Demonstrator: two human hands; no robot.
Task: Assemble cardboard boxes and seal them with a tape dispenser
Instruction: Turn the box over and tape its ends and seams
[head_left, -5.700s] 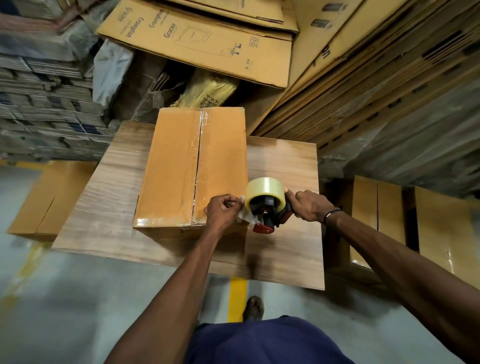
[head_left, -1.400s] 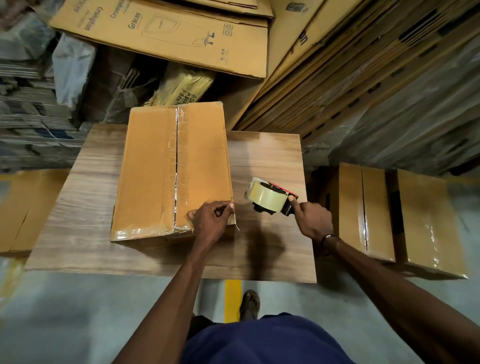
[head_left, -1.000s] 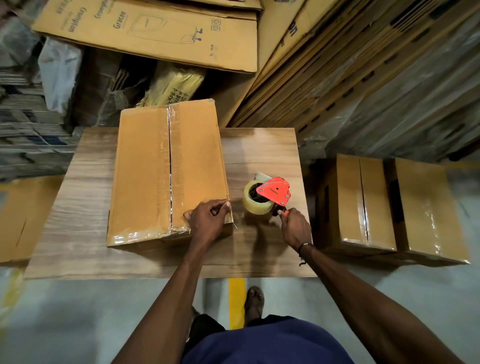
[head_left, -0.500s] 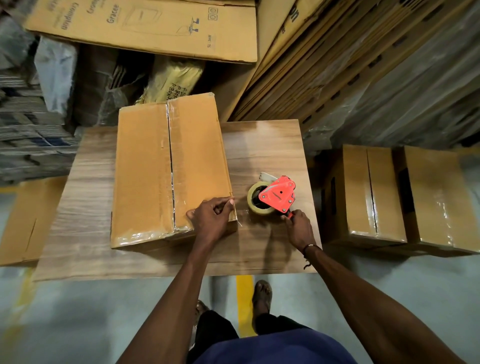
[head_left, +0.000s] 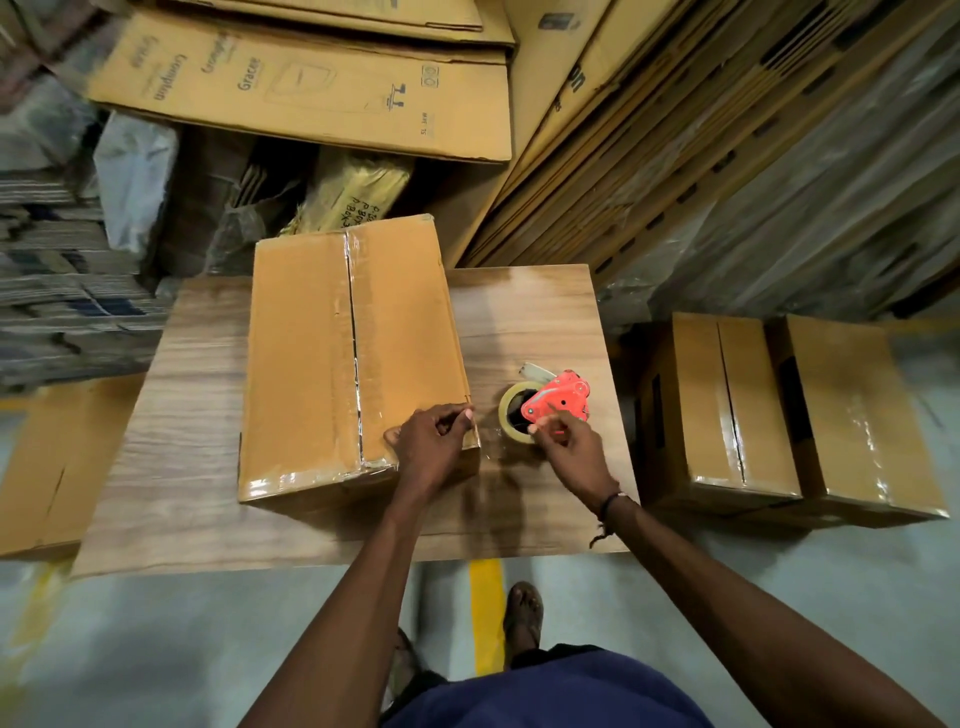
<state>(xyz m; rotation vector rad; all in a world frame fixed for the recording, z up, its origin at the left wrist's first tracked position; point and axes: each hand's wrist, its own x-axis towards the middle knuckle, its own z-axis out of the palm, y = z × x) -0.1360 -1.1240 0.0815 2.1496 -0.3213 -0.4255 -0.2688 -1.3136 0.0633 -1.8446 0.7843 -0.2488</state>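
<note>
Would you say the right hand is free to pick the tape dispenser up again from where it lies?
Probably yes: the right hand hovers right beside the tape dispenser, which lies on the table with nothing between them.

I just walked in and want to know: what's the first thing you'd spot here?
Probably the bright red tape dispenser lying on the wooden table, just beyond the right hand. Next, the big taped cardboard box beside it, with the left hand pinching at its near right corner. Two more sealed boxes sit on the floor at right.
</note>
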